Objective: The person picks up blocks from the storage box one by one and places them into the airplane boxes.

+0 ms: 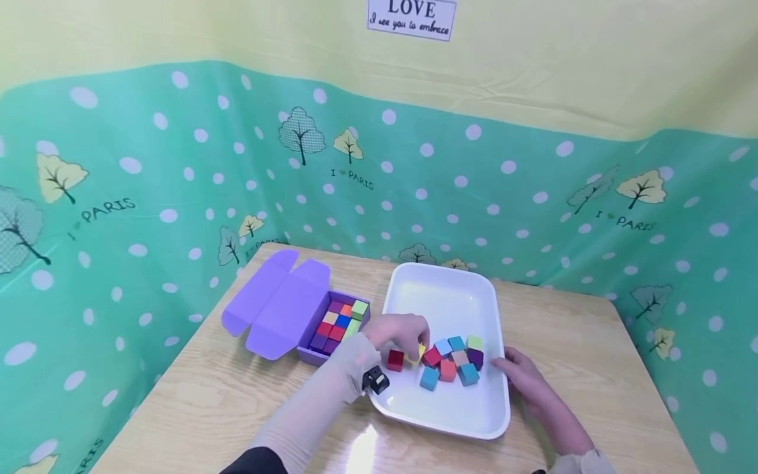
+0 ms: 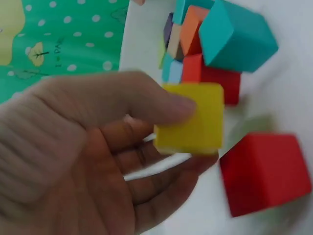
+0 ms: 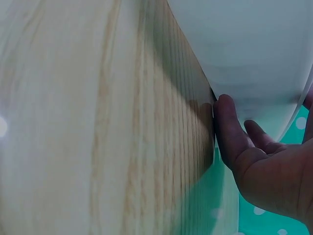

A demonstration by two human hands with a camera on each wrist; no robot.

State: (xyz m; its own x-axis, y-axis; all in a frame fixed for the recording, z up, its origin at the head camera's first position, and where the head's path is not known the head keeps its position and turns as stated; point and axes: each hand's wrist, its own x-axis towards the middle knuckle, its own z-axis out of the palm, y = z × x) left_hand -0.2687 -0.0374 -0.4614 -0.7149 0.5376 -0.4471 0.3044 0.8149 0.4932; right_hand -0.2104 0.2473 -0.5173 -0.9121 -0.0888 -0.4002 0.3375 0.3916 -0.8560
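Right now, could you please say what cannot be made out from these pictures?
Head view: left hand mostly hides the yellow block.
Head view: left sleeve hides part of the purple box.
Right wrist view: wall of the white tray hides the blocks inside.
Right wrist view: picture edge cuts off the right hand.

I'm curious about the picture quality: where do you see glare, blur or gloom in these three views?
Head view: a white patch of glare on the wooden table, near the bottom edge; left wrist view: the yellow block and nearest red block look soft-edged; right wrist view: dim, with shadow on the table alongside the white tray.
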